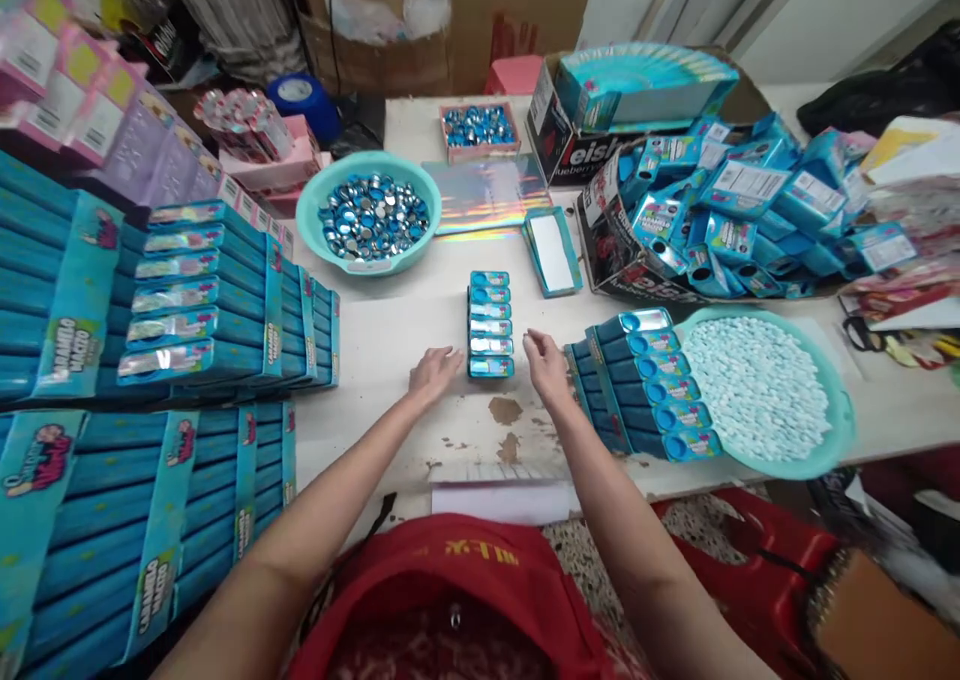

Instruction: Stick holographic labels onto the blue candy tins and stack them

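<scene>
Short row of six small teal cardboard boxes (490, 324) sits mid-table, stacked side by side; the row's long axis runs away from the person, each box lying crosswise with its long side left-to-right, glossy printed tops up. Left hand (433, 373) rests palm-down on the white worn tabletop (390, 340) just left of the row's near end, fingers loosely spread, holding nothing, fingertips close to the nearest box but contact unclear. Right hand (545, 364) hovers just right of the near end, fingers curled narrow with thumb and forefinger near each other, nothing visibly held.

Right of that hand: slanted rank of open teal tubes-like cartons (649, 385), open ends up and to the right, leaning against a round teal plastic basin (840, 440) full of small white tablets (754, 385). Far left: another round teal plastic bowl (311, 215) holding shiny blue-silver round foil-wrapped pieces (373, 217). Behind it, small pink tray (480, 147) with the same shiny pieces. Open dark cardboard carton (607, 250) on the right, tipped, spilling loose teal boxes (739, 210). Empty shallow teal lid (553, 251) lies flat, long axis running away, by a holographic sheet (487, 195). Tall stacks of teal display packs (150, 360) at left.
</scene>
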Motion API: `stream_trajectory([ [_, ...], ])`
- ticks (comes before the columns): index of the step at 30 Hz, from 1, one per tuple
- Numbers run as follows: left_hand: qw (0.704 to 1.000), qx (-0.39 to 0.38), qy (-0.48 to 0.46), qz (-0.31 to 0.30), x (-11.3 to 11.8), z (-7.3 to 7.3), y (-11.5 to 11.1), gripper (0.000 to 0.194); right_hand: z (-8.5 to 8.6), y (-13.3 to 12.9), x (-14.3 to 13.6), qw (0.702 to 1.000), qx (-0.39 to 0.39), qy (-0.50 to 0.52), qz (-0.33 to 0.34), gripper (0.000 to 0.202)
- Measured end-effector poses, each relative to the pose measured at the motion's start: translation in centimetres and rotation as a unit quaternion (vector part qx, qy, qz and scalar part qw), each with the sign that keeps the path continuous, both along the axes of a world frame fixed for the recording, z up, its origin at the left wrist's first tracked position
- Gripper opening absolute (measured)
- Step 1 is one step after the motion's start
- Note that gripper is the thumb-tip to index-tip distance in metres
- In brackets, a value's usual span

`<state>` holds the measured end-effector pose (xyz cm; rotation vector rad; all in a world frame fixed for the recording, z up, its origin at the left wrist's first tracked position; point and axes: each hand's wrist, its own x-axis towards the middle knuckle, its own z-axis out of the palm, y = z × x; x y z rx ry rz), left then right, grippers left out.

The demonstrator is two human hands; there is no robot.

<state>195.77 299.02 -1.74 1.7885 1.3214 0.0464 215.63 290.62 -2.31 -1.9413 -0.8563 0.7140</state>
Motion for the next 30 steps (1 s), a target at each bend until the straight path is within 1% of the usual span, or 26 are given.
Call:
stream_trajectory([
  [1,0.999,-0.012,-0.002,-0.031,-1.2,-0.3,-1.3,0.051,-0.3,-2.9,-0.2,0.998,-0.025,-0.02,0.052,0.052],
  [2,0.997,-0.041,-0.001,-0.072,-2.4,-0.7,-2.8,0.047,-0.5,-5.9,-0.5,0.99,-0.072,-0.04,0.111,0.055],
  [4,0.982,-0.119,0.014,-0.145,-4.6,-1.3,-6.1,0.042,-0.8,-11.4,-1.5,0.957,-0.186,-0.075,0.208,0.059],
  [6,0.965,-0.189,0.022,-0.179,-6.1,-1.9,-9.1,0.043,-1.0,-15.4,-2.6,0.922,-0.271,-0.123,0.249,0.059],
  [8,0.953,-0.244,-0.007,-0.18,-6.9,-2.6,-11.1,0.038,-1.2,-17.5,-3.3,0.901,-0.299,-0.17,0.263,0.046],
  [10,0.948,-0.266,-0.045,-0.169,-7.1,-3.0,-12.0,0.031,-1.4,-18.1,-3.6,0.904,-0.278,-0.182,0.268,0.027],
  [11,0.952,-0.254,-0.051,-0.165,-7.0,-3.0,-12.1,0.027,-1.4,-18.0,-3.5,0.914,-0.256,-0.174,0.263,0.019],
  [13,0.968,-0.187,-0.031,-0.163,-6.8,-2.3,-12.0,0.019,-0.9,-17.5,-3.3,0.939,-0.202,-0.143,0.239,0.011],
  [14,0.975,-0.147,-0.014,-0.167,-6.7,-1.5,-11.8,0.016,-0.2,-17.2,-3.3,0.951,-0.171,-0.129,0.223,0.01],
  [16,0.982,-0.054,0.0,-0.179,-6.9,0.9,-11.5,0.015,2.0,-16.9,-3.6,0.969,-0.1,-0.112,0.198,0.013],
  [18,0.978,0.08,-0.036,-0.19,-7.9,4.3,-11.5,0.019,5.2,-17.2,-4.3,0.978,-0.012,-0.116,0.172,0.017],
  [19,0.965,0.166,-0.071,-0.192,-8.6,6.1,-11.6,0.02,6.8,-17.6,-4.8,0.982,0.035,-0.122,0.138,0.019],
  [20,0.939,0.259,-0.111,-0.195,-9.6,7.9,-12.0,0.018,8.4,-18.1,-5.3,0.986,0.078,-0.123,0.083,0.022],
  [21,0.904,0.346,-0.149,-0.201,-10.6,9.6,-12.5,0.015,9.7,-18.7,-5.7,0.988,0.112,-0.106,0.008,0.029],
  [22,0.864,0.418,-0.178,-0.216,-11.7,10.9,-13.2,0.013,10.5,-19.4,-6.2,0.988,0.124,-0.059,-0.075,0.038],
  [23,0.824,0.474,-0.2,-0.239,-12.8,12.0,-14.1,0.013,10.9,-20.1,-6.5,0.982,0.112,0.024,-0.148,0.047],
  [24,0.788,0.513,-0.216,-0.263,-13.9,12.6,-15.1,0.014,10.8,-20.7,-6.8,0.969,0.076,0.133,-0.195,0.055],
  [25,0.761,0.538,-0.224,-0.286,-15.0,12.6,-16.1,0.015,10.1,-21.3,-7.1,0.945,0.025,0.247,-0.213,0.059],
  [26,0.745,0.55,-0.229,-0.301,-16.0,12.2,-17.2,0.015,9.0,-21.7,-7.4,0.915,-0.031,0.343,-0.21,0.061],
  [27,0.74,0.553,-0.231,-0.306,-17.0,11.2,-18.3,0.015,7.6,-22.0,-7.7,0.887,-0.082,0.407,-0.2,0.062],
  [28,0.743,0.549,-0.231,-0.305,-18.0,9.9,-19.3,0.015,5.9,-22.3,-8.2,0.871,-0.124,0.433,-0.195,0.063],
  [29,0.752,0.538,-0.228,-0.304,-19.0,8.3,-20.2,0.016,4.1,-22.5,-8.8,0.871,-0.148,0.423,-0.2,0.064],
  [30,0.765,0.523,-0.221,-0.305,-20.0,6.5,-21.1,0.017,2.4,-22.7,-9.6,0.882,-0.159,0.39,-0.21,0.065],
])
